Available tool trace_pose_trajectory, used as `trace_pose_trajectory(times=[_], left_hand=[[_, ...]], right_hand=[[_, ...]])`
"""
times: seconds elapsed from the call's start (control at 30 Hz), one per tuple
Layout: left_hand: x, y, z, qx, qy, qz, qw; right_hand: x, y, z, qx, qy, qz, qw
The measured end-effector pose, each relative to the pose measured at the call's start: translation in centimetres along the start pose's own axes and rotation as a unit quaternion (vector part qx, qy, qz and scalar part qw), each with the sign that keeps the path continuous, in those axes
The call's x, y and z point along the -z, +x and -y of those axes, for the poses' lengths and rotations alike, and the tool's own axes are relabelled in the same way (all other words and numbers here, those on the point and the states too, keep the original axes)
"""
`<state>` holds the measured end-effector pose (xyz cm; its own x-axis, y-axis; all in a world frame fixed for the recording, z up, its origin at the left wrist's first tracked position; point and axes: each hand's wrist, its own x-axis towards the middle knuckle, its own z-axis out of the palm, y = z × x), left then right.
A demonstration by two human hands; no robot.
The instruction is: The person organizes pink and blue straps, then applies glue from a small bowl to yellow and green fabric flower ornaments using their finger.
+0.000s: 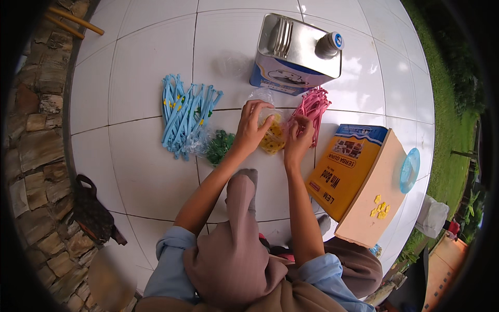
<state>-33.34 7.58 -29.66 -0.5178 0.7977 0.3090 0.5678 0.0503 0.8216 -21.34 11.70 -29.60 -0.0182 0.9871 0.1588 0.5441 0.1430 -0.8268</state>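
Observation:
My left hand (251,126) is closed on the upper part of a clear plastic bag of yellow pieces (272,141) standing on the tiles. Just right of that bag, my right hand (298,139) has its fingers pinched together; what they hold, if anything, is too small to make out. Behind the right fingers lies a bundle of pink strips (314,106), partly covered by them. Left of my left wrist sits a clear bag of green pieces (220,147). Farther left is a pile of light blue strips (187,115), a few with yellow and green bits on them.
A tall metal can (297,54) stands beyond my hands. To the right, a yellow can (344,171) lies against a wooden board (371,200) carrying a blue dish (409,170) and yellow flower-shaped pieces (381,210). A dark bag (96,213) is at left, beside the stone wall (44,171).

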Motion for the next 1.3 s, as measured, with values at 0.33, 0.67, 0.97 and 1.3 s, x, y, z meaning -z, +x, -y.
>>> trace_pose_trajectory(times=[0.33, 0.67, 0.97, 1.3], left_hand=[[-1.4, -2.2, 4.7, 0.153, -0.017, 0.194, 0.969], [-1.5, -2.6, 3.3, 0.126, -0.056, 0.016, 0.99], [3.7, -1.6, 2.3, 0.055, 0.041, 0.121, 0.99], [2.3, -3.6, 2.4, 0.105, 0.077, 0.027, 0.991]], right_hand=[[-2.1, 0.5, -1.6, -0.14, -0.008, 0.217, 0.966], [-4.3, 2.9, -4.7, 0.12, -0.168, 0.21, 0.956], [-1.5, 2.1, -0.3, -0.008, 0.033, 0.166, 0.986], [0.7, -1.6, 1.7, 0.111, -0.052, 0.178, 0.976]])
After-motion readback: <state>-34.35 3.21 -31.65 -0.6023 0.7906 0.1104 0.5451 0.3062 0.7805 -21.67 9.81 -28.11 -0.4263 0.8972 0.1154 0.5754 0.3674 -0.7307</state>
